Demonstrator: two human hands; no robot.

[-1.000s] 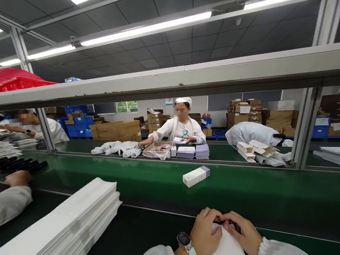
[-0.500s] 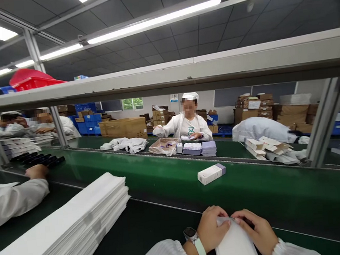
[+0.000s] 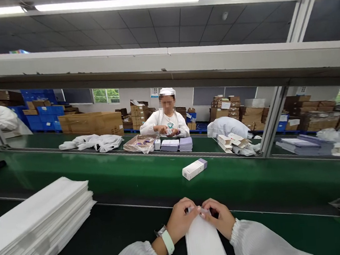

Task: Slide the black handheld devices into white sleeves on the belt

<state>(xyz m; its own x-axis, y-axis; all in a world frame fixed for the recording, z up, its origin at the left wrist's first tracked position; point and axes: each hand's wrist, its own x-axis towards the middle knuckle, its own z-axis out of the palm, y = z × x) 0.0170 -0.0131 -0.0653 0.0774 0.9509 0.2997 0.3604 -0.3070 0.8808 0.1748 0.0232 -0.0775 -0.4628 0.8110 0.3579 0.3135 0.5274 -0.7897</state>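
My left hand (image 3: 181,221), with a watch (image 3: 165,239) on its wrist, pinches the far end of a long, flat white piece (image 3: 204,245) that looks like thin foam or paper. My right hand (image 3: 219,219) pinches the same end from the other side, so the fingertips of both hands almost meet. The piece runs toward me and out of the bottom of the view. To the left lies a thick stack of similar long white pieces (image 3: 43,216).
A white and purple box (image 3: 194,169) lies on the green conveyor belt (image 3: 145,178) ahead. Across it, a co-worker (image 3: 166,120) handles something small beside purple-and-white stacks (image 3: 170,145) and a tray (image 3: 140,144). An overhead shelf (image 3: 151,59) and a metal post (image 3: 274,121) frame the line.
My view has turned to the right, so things sit further left. Both hands still pinch the white piece's end, fingertips closer together. The co-worker's hands have come together.
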